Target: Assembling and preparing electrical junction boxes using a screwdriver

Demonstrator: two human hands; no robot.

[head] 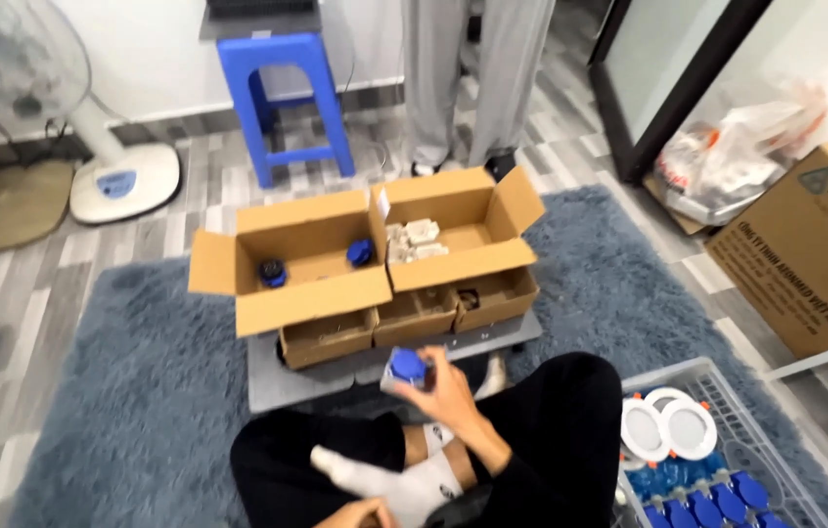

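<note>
Head view: the person sat cross-legged on a grey rug (140, 391), looking down past white socks. The right hand (448, 396) was raised in front of the knees, its grip closed around a small part (406, 366) with a round blue cap and a pale body below it. The part sat just short of the boxes, above the near edge of a grey board (335, 381) lying on the rug. The left hand (355, 511) showed only at the bottom edge, near the socks; I could not tell whether its grip was wide or closed, and nothing was seen in it.

On the board stood two open cardboard boxes side by side. The left box (311, 259) held two more blue parts, well apart from each other. The right box (458, 235) held a cluster of white pieces. Smaller open cartons (414, 318) sat against their near sides.

To the person's right, a white wire basket (727, 381) held round white discs and a row of blue-capped parts.

Judging by its size and plastic look, the part should be light and stiff, smooth enough to slip if pinched loosely. The round cap looked the surest place to hold, fingers spread about its rim.

Farther off stood a blue stool (282, 98), a fan (18, 88) and another person's grey trouser legs (472, 78).
</note>
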